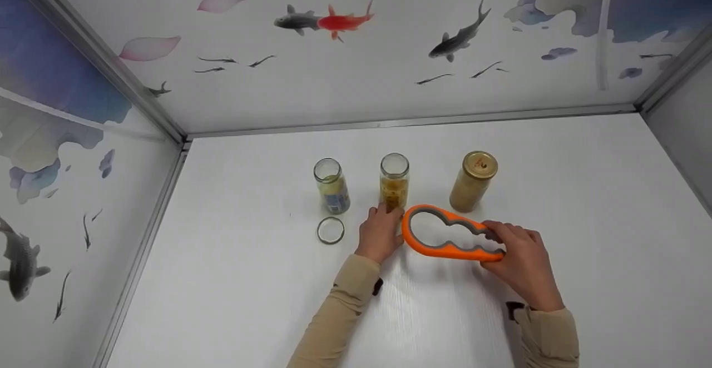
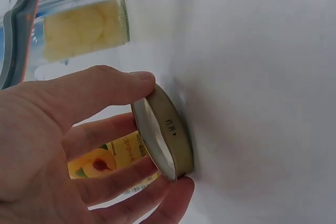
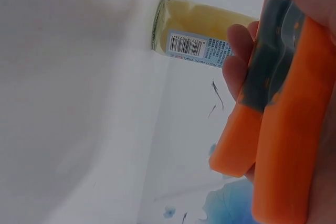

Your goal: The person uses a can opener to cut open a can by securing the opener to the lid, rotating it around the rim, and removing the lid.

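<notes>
Right hand (image 1: 520, 262) grips orange, grey-lined opener (image 1: 448, 233); left hand (image 2: 63, 145) pinches gold metal lid (image 2: 164, 132).

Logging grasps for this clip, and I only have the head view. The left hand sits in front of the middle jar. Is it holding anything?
Observer: Yes. The left wrist view shows the left hand pinching a gold lid between thumb and fingers, with the lid's far edge seemingly against the white table.
Operator: Any marking on that lid?
Observer: Small stamped characters on its rim, too small to read.
Operator: And the right hand's grip?
Observer: In the right wrist view, the right hand has its fingers curled over the grey lining of the orange opener.
</notes>
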`<state>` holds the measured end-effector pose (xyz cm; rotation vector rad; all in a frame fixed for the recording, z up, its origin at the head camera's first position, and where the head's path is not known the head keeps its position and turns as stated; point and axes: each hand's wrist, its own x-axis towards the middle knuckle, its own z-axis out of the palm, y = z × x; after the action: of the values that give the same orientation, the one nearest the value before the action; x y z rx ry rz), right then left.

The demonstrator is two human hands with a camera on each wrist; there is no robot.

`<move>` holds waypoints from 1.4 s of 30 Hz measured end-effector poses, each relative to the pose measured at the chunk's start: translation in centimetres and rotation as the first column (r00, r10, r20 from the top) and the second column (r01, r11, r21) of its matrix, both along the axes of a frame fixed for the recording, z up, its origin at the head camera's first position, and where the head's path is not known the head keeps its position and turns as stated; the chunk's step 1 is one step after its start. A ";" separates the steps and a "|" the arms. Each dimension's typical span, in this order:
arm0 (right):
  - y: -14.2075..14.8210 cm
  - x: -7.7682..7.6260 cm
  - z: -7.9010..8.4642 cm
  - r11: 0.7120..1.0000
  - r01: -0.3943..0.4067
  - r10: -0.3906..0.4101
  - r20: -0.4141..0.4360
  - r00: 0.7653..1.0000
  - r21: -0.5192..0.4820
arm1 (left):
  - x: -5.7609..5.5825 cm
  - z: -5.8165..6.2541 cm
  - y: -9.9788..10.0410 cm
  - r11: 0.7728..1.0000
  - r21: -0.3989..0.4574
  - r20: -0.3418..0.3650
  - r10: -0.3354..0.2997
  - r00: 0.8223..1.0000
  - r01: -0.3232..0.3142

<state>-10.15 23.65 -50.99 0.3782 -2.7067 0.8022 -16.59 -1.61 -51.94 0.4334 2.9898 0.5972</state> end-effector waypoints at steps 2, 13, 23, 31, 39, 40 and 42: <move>0.0 0.0 0.0 1.000 0.005 -0.005 0.008 1.000 -0.002 | 0.1 -0.1 0.2 1.000 -0.002 -0.006 0.002 1.000 -0.002; 0.3 0.1 0.2 0.999 0.046 -0.045 0.036 0.998 -0.009 | 0.7 -0.4 0.8 0.994 -0.105 -0.076 0.014 0.997 -0.022; 0.7 0.8 0.2 0.991 0.130 -0.130 -0.049 0.990 -0.003 | 1.8 0.7 1.9 0.992 -0.116 -0.170 0.034 0.985 -0.055; 2.0 1.8 0.5 0.979 0.202 -0.202 -0.063 0.977 -0.014 | 1.0 1.7 3.4 1.000 -0.008 -0.010 0.024 1.000 -0.024; 3.5 2.6 0.8 0.970 0.244 -0.245 -0.048 0.968 -0.010 | -0.3 2.4 5.1 0.973 0.230 0.163 -0.035 0.986 -0.003; 3.7 2.7 0.8 0.967 0.253 -0.253 -0.036 0.967 -0.006 | -0.6 2.5 5.3 0.970 0.241 0.177 -0.043 0.983 -0.001; 4.1 2.8 0.9 0.962 0.272 -0.272 -0.014 0.962 0.002 | -1.1 2.6 5.7 0.967 0.254 0.203 -0.052 0.978 -0.001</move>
<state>-7.35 27.73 -50.11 0.0087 -2.6678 0.7116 -17.67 4.06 -49.37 0.3952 2.7149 0.9636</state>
